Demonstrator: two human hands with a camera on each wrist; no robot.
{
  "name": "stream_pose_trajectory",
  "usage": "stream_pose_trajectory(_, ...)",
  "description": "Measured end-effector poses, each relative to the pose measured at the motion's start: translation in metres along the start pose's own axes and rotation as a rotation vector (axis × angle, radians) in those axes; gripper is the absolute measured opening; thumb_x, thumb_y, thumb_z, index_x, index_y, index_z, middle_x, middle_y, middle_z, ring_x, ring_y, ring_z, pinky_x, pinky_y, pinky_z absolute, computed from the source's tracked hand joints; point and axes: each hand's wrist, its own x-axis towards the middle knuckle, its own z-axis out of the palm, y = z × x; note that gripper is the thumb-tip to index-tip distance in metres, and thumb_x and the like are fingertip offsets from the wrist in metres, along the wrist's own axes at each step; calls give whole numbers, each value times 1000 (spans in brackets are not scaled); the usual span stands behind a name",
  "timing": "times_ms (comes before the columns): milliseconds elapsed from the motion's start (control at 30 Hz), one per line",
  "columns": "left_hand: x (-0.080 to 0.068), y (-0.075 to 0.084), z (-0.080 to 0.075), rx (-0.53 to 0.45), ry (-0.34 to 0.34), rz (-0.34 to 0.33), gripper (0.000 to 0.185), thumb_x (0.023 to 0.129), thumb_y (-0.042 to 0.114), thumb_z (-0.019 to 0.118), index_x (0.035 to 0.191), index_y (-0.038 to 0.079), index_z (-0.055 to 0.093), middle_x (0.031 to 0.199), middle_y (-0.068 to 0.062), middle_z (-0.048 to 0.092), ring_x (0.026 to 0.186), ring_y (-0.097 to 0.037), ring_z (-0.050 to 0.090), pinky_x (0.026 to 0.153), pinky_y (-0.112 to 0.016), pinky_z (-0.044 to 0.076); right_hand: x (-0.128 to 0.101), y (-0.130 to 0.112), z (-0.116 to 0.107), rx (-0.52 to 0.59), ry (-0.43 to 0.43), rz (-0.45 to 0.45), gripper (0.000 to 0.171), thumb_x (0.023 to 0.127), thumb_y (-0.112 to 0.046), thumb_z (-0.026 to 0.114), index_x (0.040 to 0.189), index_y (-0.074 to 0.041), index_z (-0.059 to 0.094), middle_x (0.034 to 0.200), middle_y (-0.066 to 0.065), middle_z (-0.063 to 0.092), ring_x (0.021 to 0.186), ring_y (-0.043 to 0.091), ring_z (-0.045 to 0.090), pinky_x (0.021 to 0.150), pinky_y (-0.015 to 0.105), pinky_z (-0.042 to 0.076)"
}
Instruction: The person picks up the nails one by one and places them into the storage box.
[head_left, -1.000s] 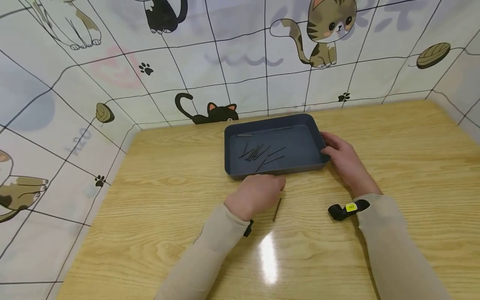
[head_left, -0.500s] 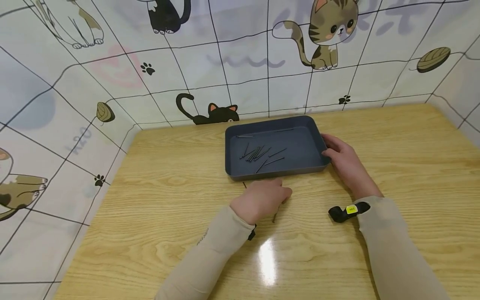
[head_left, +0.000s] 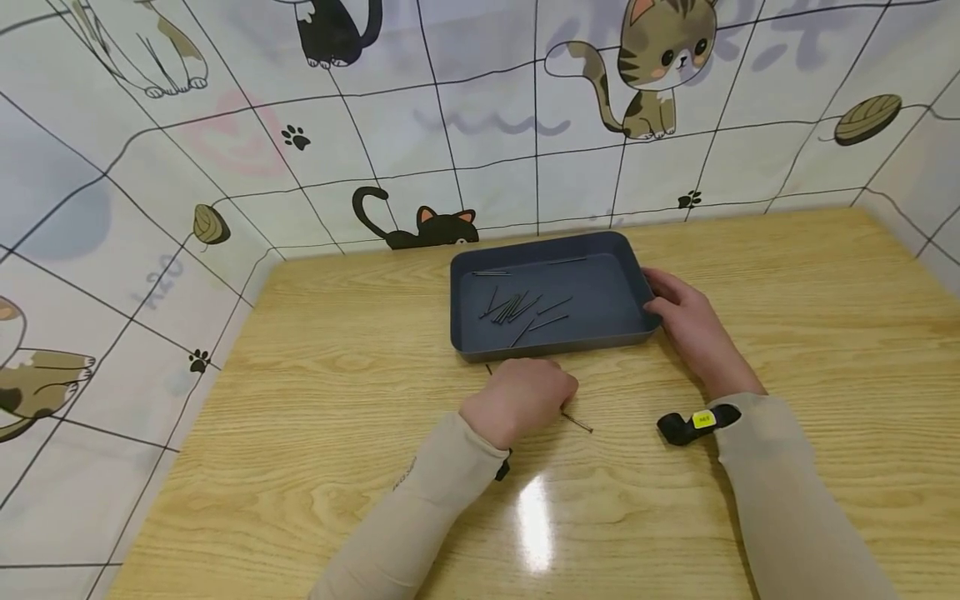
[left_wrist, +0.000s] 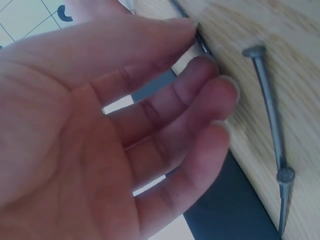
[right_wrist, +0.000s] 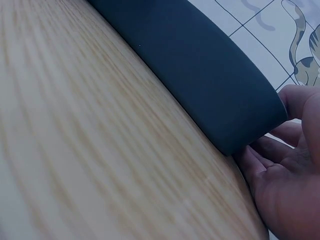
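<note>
A dark blue-grey tray [head_left: 603, 287] stands on the table, with several thin metal nails [head_left: 510, 307] lying in it. At its right end my right hand [head_left: 686, 325] grips it, thumb over the rim and fingers against the outer wall [right_wrist: 200, 75]. Just in front of the tray, my left hand [head_left: 521, 400] is low over the table, pinching a nail [head_left: 577, 422] between thumb and forefinger; its head end sticks out to the right. In the left wrist view the other fingers are loosely bent, and two more nails [left_wrist: 270, 110] lie on the wood beside them.
The wood-grain table [head_left: 300, 433] runs back to a cloth wall [head_left: 495, 183] printed with cats and grid lines, close behind the tray. Another nail's tip [head_left: 488, 369] shows between the left hand and the tray's front edge.
My left hand has come slightly back from the tray's front edge. The nail at its fingertips has swung round, its head end now pointing right. My right hand stays on the tray.
</note>
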Motion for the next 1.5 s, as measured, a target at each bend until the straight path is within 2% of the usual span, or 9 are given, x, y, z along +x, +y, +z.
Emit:
stream_pose_trajectory(167, 2, 3, 0, 45, -41, -38, 21, 91, 11, 46, 81, 20, 62, 80, 4, 55, 66, -7, 50, 50, -28, 42, 0, 0, 0, -5, 1, 2, 49, 93, -11, 40, 141, -15, 29, 143, 7, 28, 128, 19, 28, 100, 39, 27)
stream_pose_trajectory(333, 3, 6, 0, 57, -73, -75, 17, 89, 13, 47, 93, 18, 63, 88, 3, 58, 76, -10, 55, 54, -33, 46, 0, 1, 0, 2, 1, 0, 50, 92, -10, 41, 141, -15, 29, 143, 8, 28, 128, 18, 29, 99, 37, 28)
stream_pose_trajectory(433, 4, 6, 1, 58, -64, -77, 14, 89, 14, 49, 90, 17, 62, 85, 2, 58, 73, -9, 55, 51, -33, 46, 0, 0, 0, 26, -4, 3, 50, 92, -10, 41, 141, -15, 28, 142, 8, 28, 127, 18, 29, 97, 34, 29)
stream_pose_trajectory(600, 4, 2, 2, 35, -36, -50, 14, 89, 14, 49, 78, 17, 57, 69, 4, 53, 61, -7, 49, 47, -29, 41, 0, 0, 0, 45, -12, -1, 51, 92, -8, 41, 141, -14, 27, 143, 8, 27, 128, 19, 28, 96, 32, 29)
stream_pose_trajectory(700, 4, -2, 1, 5, 4, -16, 19, 89, 14, 50, 72, 19, 54, 62, 6, 45, 56, -7, 41, 46, -25, 36, 1, 0, 0, 37, -8, -5, 51, 92, -8, 41, 141, -13, 28, 143, 9, 27, 128, 19, 28, 96, 30, 30)
stream_pose_trajectory(833, 3, -12, -4, -43, 81, 3, 19, 90, 14, 51, 72, 19, 53, 62, 8, 45, 55, -7, 40, 46, -22, 33, 1, 0, 0, 30, -1, -11, 50, 92, -9, 42, 140, -14, 29, 142, 9, 29, 127, 19, 30, 93, 25, 32)
stream_pose_trajectory(1000, -3, -28, -15, -116, 181, -22, 13, 91, 14, 50, 81, 18, 58, 68, 7, 52, 56, -6, 42, 49, -20, 35, 0, 0, 0, 29, 0, -12, 50, 92, -9, 41, 140, -14, 30, 142, 9, 29, 127, 18, 30, 93, 24, 32)
stream_pose_trajectory(1200, -6, -48, -23, -220, 245, -42, 15, 90, 14, 52, 98, 16, 64, 83, 8, 60, 64, -4, 50, 60, -19, 41, 1, -1, 0, 29, -1, -10, 50, 92, -9, 41, 140, -13, 29, 142, 10, 28, 127, 19, 29, 93, 24, 32)
stream_pose_trajectory(1500, -8, -72, -27, -241, 360, -105, 14, 90, 11, 52, 93, 21, 62, 81, 9, 61, 59, -5, 48, 59, -19, 41, 1, -2, -1, 18, -9, 3, 51, 92, -9, 41, 141, -14, 28, 143, 8, 27, 129, 19, 27, 96, 30, 30)
